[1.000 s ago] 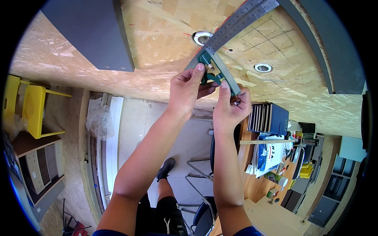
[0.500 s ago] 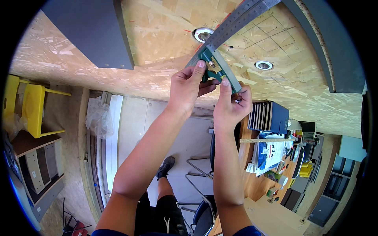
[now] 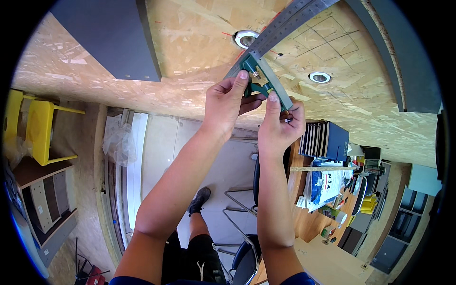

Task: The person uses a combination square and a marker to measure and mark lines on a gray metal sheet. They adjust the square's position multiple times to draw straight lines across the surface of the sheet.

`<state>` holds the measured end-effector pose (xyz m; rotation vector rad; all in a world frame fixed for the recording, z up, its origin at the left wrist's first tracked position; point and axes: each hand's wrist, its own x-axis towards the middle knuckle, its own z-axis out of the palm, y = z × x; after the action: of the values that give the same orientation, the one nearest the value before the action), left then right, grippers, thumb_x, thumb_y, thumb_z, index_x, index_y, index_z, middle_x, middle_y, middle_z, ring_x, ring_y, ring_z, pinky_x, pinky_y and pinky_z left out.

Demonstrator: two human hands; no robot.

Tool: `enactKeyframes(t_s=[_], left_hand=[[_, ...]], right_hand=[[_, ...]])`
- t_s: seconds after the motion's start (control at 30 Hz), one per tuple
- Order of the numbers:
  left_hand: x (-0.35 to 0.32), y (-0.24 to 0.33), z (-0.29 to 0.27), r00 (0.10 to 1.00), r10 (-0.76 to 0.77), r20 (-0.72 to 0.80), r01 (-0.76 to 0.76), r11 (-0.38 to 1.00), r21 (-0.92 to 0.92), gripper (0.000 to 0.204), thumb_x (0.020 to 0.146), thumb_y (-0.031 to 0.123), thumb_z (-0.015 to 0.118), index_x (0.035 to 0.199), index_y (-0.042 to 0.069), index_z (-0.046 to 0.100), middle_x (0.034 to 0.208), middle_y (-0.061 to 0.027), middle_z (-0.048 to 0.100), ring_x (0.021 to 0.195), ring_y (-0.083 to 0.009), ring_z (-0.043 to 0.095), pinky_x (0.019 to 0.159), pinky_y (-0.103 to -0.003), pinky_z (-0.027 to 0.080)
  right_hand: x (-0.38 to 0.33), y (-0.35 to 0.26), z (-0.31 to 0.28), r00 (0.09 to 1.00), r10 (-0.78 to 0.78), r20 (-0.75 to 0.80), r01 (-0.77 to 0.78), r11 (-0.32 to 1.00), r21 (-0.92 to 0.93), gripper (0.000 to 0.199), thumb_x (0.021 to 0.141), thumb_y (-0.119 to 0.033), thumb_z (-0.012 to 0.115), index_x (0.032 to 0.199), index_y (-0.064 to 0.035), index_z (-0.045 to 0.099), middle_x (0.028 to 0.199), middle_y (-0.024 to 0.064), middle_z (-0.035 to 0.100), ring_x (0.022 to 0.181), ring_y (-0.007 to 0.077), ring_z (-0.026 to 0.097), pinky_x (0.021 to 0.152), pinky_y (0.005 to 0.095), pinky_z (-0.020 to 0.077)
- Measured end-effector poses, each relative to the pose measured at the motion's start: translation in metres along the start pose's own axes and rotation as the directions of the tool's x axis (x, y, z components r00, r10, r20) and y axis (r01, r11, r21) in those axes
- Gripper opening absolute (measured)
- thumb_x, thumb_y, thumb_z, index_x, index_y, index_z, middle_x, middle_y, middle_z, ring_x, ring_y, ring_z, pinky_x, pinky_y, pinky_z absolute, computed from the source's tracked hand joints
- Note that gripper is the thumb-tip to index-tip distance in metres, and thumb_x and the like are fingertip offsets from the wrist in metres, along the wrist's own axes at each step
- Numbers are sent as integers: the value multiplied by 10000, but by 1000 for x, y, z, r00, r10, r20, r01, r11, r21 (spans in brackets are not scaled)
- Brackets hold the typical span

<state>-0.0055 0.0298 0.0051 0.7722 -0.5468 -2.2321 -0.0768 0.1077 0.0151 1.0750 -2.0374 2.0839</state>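
Observation:
A combination square [image 3: 276, 81] with a green head and a long steel rule [image 3: 285, 27] is held up against a wood-chip board [image 3: 199, 42]. My left hand [image 3: 224, 100] grips the head's left side near the rule, thumb on top and fingers behind. At the head's lower right end, my right hand [image 3: 281, 127] pinches it between thumb and curled fingers. The rule slants up to the right, past a round white-rimmed fitting [image 3: 246, 39] in the board. Pencilled crossing lines [image 3: 327, 40] show to the right of the rule. My fingers hide part of the head.
Grey panels [image 3: 107, 35] stand out at upper left and upper right. A second round fitting [image 3: 319, 77] sits in the board. Below right are a cluttered wooden table [image 3: 304, 216], blue binders [image 3: 336, 141] and a black chair [image 3: 244, 261]. Yellow stools [image 3: 40, 128] stand far left.

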Motion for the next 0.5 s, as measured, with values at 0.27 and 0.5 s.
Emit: enactKeyframes(t_s=[0.27,0.5], left_hand=[[0,2,-2,999,-34,13,34,999,-1,356,943,368,637,984,15,655,946,-96,672,827,-234,687,769,-350,615],[3,-1,-4,999,-40,36,41,999,-25,361,938,366,645,989,9,661,934,-102,684,821,-229,700,728,-330,621]], right_hand=[[-1,-7,4,1000,24,6,-23,999,-26,285,872,-166,762,754,-88,515,703,-66,524,618,1,363,543,180,270],[-2,1,1,995,89,-35,-90,996,-24,276,849,-102,770,748,-76,514,684,-55,557,595,-4,396,526,167,280]])
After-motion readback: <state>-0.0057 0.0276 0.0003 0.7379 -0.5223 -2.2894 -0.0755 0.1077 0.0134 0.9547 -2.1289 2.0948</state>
